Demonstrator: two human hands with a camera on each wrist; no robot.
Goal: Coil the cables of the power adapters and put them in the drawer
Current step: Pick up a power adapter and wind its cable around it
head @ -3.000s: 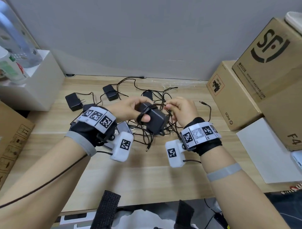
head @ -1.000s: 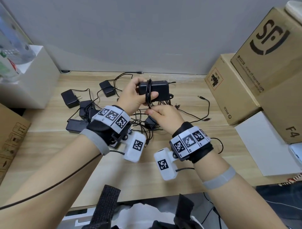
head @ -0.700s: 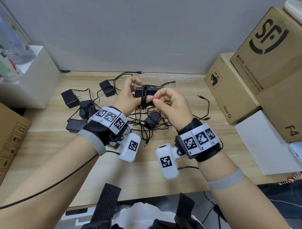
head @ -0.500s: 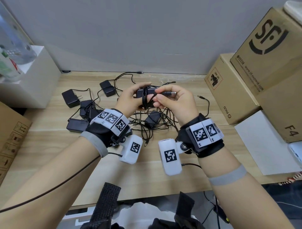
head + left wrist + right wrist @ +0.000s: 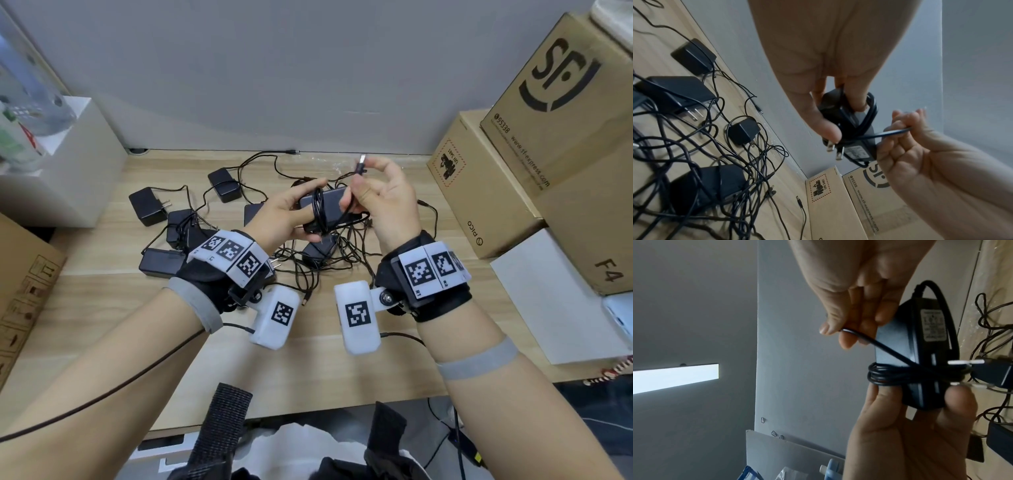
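Head view shows the left hand (image 5: 281, 212) clamped on the adapter (image 5: 325, 209), held above the tangle at mid-desk, with its cable (image 5: 319, 214) wrapped in several turns, while the right hand (image 5: 383, 202) pinches the free plug end (image 5: 359, 168) raised toward the desk's back edge. Risk, as judged: nothing secures the tail, so slack or a slipped pinch would let the turns spring loose, and prongs could snag cords below. Against half a second ago, the plug end has risen clear of the adapter.
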